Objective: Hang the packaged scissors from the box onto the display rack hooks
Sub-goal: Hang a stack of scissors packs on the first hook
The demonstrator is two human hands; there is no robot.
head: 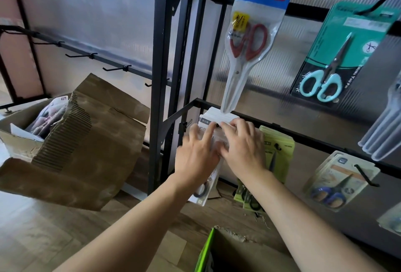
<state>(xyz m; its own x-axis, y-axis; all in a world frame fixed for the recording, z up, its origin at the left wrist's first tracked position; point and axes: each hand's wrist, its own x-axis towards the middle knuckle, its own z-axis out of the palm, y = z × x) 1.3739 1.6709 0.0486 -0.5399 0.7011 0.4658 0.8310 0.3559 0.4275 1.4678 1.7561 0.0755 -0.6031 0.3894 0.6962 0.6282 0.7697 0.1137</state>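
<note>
While both hands meet at the low bar of the rack [158, 76], a white scissors pack [205, 123] hangs at the front of a stack of like packs, its top at a black hook [217, 125]. The left hand [196, 152] lies flat on the pack's face, fingers straight and spread, forefinger reaching up toward the hook. The right hand [240, 143] sits just beside it, fingers bent over the pack's top edge; I cannot tell whether it pinches the pack. A red-handled pair [249, 39] hangs above and yellow-green packs [280, 154] hang to the right. An open cardboard box [65, 141] stands on the floor to the left, with more packs [50, 113] inside.
</note>
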